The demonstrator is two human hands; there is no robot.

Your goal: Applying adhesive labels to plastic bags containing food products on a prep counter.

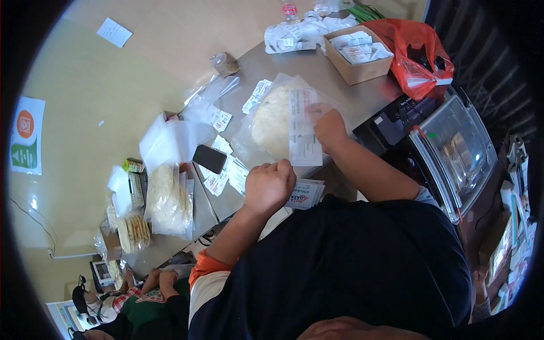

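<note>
A round, pale flatbread or pizza base (272, 123) lies in a clear plastic bag (246, 134) on the steel table. Across its right part is a whitish, translucent label sheet (304, 146) with print. My right hand (327, 127) is at the sheet's right edge, its curled fingertips partly veiled by film or the sheet. By the sheet's lower left corner is my left hand (270, 182), its fingers curled in; whether it pinches the corner is hidden. Printed labels (308, 193) are stacked just right of my left hand, at the table's near edge.
A phone (209, 159) rests on scattered labels (236, 174). Bagged flatbreads (170, 199) and empty plastic bags (170, 140) lie left. A cardboard box (361, 70) of labels, a red plastic bag (418, 46) and a black machine with a clear lid (454, 148) stand right. Other people work lower left.
</note>
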